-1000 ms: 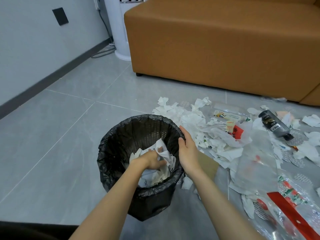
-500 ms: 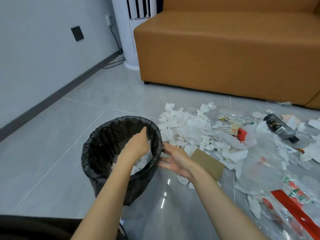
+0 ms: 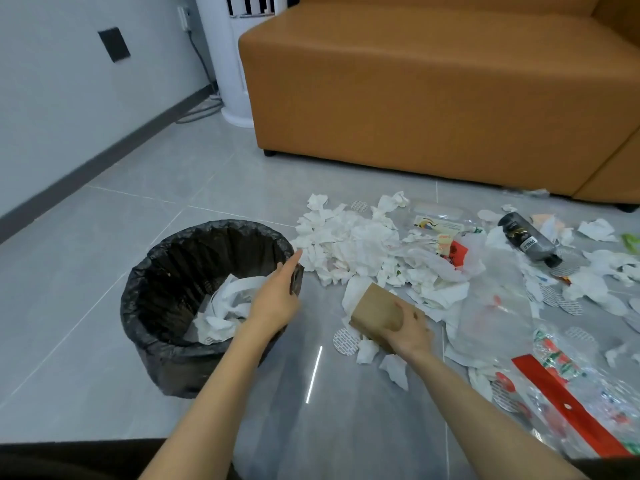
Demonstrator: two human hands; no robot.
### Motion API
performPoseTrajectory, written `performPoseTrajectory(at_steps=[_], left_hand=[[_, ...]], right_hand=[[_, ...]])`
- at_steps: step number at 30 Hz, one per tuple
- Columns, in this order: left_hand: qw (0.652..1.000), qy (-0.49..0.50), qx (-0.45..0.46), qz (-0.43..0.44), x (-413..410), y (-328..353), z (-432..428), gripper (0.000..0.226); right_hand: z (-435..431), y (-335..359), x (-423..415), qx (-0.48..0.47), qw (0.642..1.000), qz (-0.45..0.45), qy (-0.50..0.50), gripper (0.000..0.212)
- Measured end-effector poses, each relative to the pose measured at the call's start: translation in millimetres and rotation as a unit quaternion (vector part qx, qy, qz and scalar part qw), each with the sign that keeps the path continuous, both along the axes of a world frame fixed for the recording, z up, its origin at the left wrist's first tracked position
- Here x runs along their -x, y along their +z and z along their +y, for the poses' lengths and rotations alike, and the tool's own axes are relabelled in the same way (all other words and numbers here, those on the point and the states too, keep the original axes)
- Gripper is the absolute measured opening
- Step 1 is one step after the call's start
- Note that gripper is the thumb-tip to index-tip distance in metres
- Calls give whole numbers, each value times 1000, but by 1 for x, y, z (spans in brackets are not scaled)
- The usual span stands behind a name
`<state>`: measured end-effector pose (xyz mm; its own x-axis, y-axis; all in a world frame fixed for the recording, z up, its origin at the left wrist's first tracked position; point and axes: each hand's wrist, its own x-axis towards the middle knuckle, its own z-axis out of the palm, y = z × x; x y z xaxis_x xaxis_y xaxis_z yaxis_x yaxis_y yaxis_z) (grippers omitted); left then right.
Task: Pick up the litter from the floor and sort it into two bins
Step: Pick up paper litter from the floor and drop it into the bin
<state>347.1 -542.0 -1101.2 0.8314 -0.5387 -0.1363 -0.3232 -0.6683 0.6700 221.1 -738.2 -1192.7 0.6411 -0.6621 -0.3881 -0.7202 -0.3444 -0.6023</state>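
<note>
A big orange sofa (image 3: 433,91) stands far past both hands. The black bin (image 3: 166,362) sits to the left of the right hand's grip, and it has white paper inside. The left hand (image 3: 277,299) holds the bin's rim on the side nearest the litter, with one finger sticking out straight. A heap of white tissues (image 3: 346,237) lies on the floor just past the right hand (image 3: 408,332). That hand grips a tilted brown card (image 3: 375,311), with its thumb pressed on top. A black bottle (image 3: 528,240) lies further off to the right of the grip.
</note>
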Motion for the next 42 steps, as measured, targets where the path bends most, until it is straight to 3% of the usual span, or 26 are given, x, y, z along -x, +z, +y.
performPoseTrajectory(at_steps=[3,7,9,11,14,19,23,26,29,35,40,42], left_hand=[[999,-34,-5,-24,-3,-2,-1,69],[996,-66,-28,-59,-7,-5,-4,63],[995,-69,-36,-62,-9,-6,-5,64],[996,-61,-19,-58,-11,-7,-5,67],[996,-61,10,-57,-12,-10,-6,71],[996,-89,16,19,-7,-12,-15,82],[992,-115,-2,59,4,-9,-22,70],[983,-161,-23,83,8,-2,-20,65],[976,-195,-54,81,9,4,-13,57],[975,-184,-112,53,3,10,7,48],[968,-196,-140,73,-1,14,18,50],[966,-198,-147,78,-1,14,20,50]], right_hand=[[-5,-21,6,-68,990,-62,-106,86],[-9,-36,1,-235,890,-146,-363,83],[-11,-36,0,-277,869,-130,-390,64],[-14,-31,0,-278,878,-129,-367,49],[-17,-5,-5,-250,887,-199,-333,33],[-21,48,-19,-206,881,-326,-274,20],[-29,103,-28,-182,860,-419,-227,12],[-30,140,-39,-239,841,-450,-182,18],[-16,164,-51,-309,844,-427,-96,23],[30,164,-79,-349,881,-319,14,24],[57,124,-92,-316,924,-217,10,36],[57,110,-92,-215,956,-194,40,51]])
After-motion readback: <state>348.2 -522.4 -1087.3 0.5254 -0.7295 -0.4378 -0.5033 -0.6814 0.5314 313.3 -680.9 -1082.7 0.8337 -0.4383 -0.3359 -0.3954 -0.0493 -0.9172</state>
